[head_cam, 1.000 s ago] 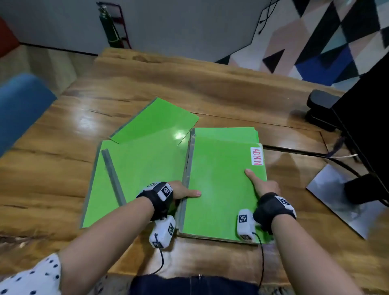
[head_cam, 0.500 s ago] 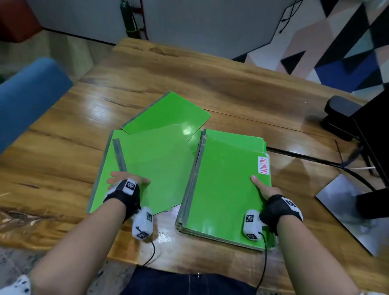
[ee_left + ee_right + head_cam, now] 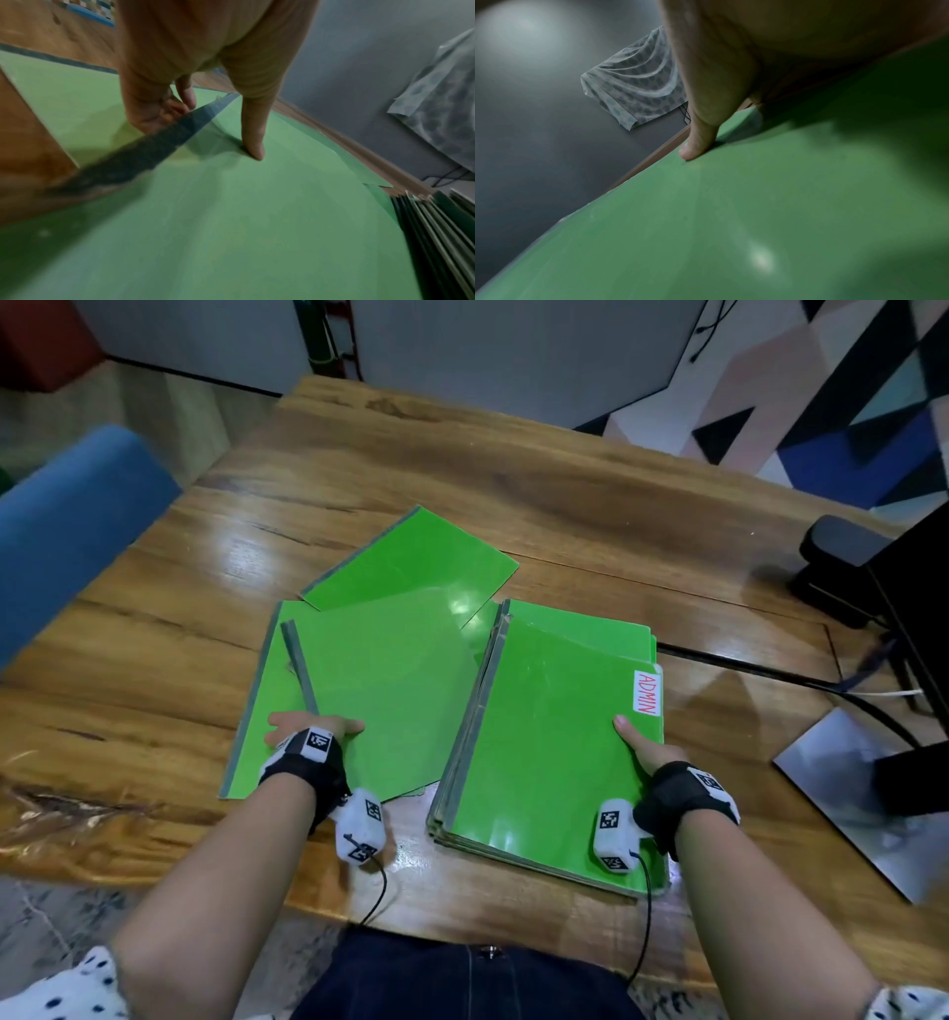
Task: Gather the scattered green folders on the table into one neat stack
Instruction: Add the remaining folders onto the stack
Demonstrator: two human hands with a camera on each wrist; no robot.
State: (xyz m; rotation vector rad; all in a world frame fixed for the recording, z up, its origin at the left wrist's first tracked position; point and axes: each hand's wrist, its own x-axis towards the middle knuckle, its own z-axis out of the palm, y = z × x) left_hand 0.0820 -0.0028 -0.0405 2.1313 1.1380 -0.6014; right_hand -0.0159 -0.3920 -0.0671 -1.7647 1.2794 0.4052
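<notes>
A stack of green folders [image 3: 554,737] with a white ADMIN label [image 3: 647,693] lies at the front right of the wooden table [image 3: 462,469]. My right hand [image 3: 642,744] holds its right edge, thumb [image 3: 698,142] flat on the top folder [image 3: 757,223]; its fingers are hidden. To the left a loose green folder [image 3: 400,690] lies askew over another [image 3: 262,711]. A third [image 3: 416,562] sits behind them. My left hand [image 3: 313,729] grips the loose folder's grey spine [image 3: 144,154], thumb on top, fingers curled under.
A blue chair [image 3: 67,526] stands at the table's left. A black monitor [image 3: 919,608] on a metal base plate [image 3: 862,793] with cables [image 3: 770,670] fills the right side. The table's front edge runs just below the stack.
My left hand left the stack's left edge, moved left and took hold of the loose folder's spine. My right hand stays on the stack.
</notes>
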